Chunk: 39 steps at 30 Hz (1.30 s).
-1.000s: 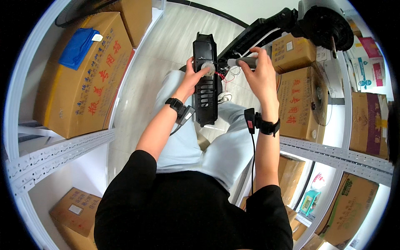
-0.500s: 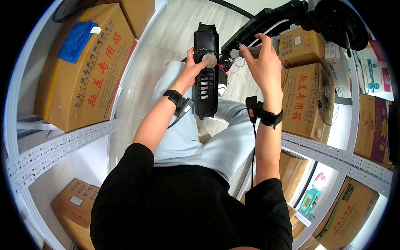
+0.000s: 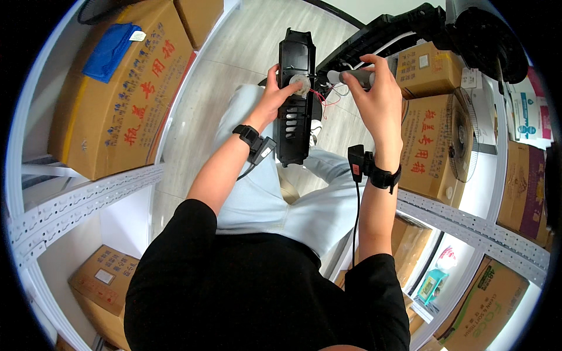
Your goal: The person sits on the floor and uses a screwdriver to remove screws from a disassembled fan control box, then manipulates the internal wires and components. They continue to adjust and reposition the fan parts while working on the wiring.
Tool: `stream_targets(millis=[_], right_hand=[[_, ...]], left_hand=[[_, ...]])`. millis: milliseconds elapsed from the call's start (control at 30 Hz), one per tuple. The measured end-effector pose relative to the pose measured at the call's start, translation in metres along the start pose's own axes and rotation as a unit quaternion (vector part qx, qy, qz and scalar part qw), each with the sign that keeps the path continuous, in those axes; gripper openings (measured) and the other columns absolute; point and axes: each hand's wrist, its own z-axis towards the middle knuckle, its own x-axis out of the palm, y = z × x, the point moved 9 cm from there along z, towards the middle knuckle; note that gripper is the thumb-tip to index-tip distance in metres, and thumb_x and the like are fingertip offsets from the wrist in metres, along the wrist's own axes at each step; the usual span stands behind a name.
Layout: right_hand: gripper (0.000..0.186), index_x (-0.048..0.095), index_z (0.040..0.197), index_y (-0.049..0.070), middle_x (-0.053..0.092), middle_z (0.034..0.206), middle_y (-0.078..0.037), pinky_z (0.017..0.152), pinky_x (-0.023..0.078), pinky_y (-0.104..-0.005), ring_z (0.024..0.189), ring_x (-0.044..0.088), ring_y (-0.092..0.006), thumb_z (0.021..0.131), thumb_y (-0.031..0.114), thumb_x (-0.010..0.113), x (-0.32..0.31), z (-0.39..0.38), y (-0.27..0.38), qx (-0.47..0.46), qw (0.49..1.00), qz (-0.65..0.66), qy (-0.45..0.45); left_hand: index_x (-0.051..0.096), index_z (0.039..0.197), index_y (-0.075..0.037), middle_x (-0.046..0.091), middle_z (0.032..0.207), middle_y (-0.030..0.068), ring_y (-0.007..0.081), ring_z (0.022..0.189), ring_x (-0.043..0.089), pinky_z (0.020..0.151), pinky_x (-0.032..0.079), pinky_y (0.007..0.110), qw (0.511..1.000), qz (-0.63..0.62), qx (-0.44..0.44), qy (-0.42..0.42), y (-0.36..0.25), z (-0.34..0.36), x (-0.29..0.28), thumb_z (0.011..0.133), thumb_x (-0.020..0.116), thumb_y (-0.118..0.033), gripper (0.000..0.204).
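A long black plastic housing stands lengthwise above my lap, slotted along its lower half. My left hand grips its left edge, fingers behind, with the thumb pressed on a round translucent part set in the housing. Thin red and white wires run out on the housing's right side. My right hand pinches a grey-handled screwdriver between thumb and fingers. It lies nearly level, its pale front end and thin shaft pointing left at the housing near the round part. Whether the tip touches is too small to tell.
Behind the wires curves a large black frame, with a dark round part at upper right. Shelves with cardboard boxes flank me on both sides. A fan guard leans by the right-hand boxes; a blue cloth lies at left.
The housing and both hands have shifted slightly right in the picture. My right fingers have closed in around the screwdriver handle, which shows more plainly now. The left grip is unchanged.
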Motion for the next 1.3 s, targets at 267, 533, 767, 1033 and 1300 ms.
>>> stream_targets(millis=[267,533,767,1033,1300], right_hand=[[0.046,0.054,0.112,0.004,0.064,0.086,-0.017,0.062,0.050,-0.0431,0.073,0.064,-0.0347,0.081,0.032,0.074,-0.011,-0.001,0.015,-0.075,0.996,0.031,-0.041],[0.040,0.057,0.107,0.006,0.064,0.090,-0.016,0.062,0.051,-0.0407,0.073,0.064,-0.0340,0.081,0.031,0.075,-0.013,-0.002,0.021,-0.057,0.993,-0.041,-0.098],[0.041,0.055,0.110,0.004,0.063,0.090,-0.016,0.063,0.054,-0.0360,0.074,0.066,-0.0308,0.081,0.025,0.075,-0.006,-0.004,0.024,-0.023,0.998,-0.021,-0.048],[0.032,0.055,0.107,0.003,0.064,0.094,-0.015,0.061,0.054,-0.0358,0.072,0.067,-0.0285,0.082,0.014,0.071,-0.004,-0.006,0.026,-0.054,0.995,0.077,-0.020],[0.034,0.056,0.110,0.004,0.067,0.095,-0.014,0.069,0.056,-0.0337,0.078,0.069,-0.0252,0.081,0.008,0.072,-0.005,-0.006,0.022,-0.009,0.994,0.104,-0.046]], left_hand=[[0.020,0.141,-0.008,0.053,0.121,0.0137,0.0201,0.105,0.059,0.086,0.052,0.035,1.000,-0.012,0.015,0.003,-0.003,0.002,0.003,0.082,0.073,-0.009,0.079],[0.020,0.141,-0.009,0.053,0.121,0.0144,0.0205,0.106,0.058,0.087,0.051,0.036,1.000,-0.020,0.003,0.003,-0.008,-0.003,0.005,0.083,0.073,-0.010,0.078],[0.020,0.141,-0.009,0.053,0.121,0.0139,0.0205,0.105,0.058,0.087,0.050,0.035,1.000,-0.020,0.012,0.002,-0.012,-0.005,0.006,0.083,0.073,-0.010,0.078],[0.021,0.141,-0.007,0.053,0.122,0.0146,0.0206,0.107,0.057,0.089,0.049,0.035,0.999,-0.015,0.031,0.004,-0.010,-0.002,0.004,0.083,0.074,-0.010,0.078],[0.020,0.141,-0.007,0.052,0.123,0.0153,0.0214,0.109,0.056,0.089,0.049,0.035,1.000,-0.023,0.018,0.000,-0.010,-0.002,0.004,0.083,0.074,-0.011,0.079]])
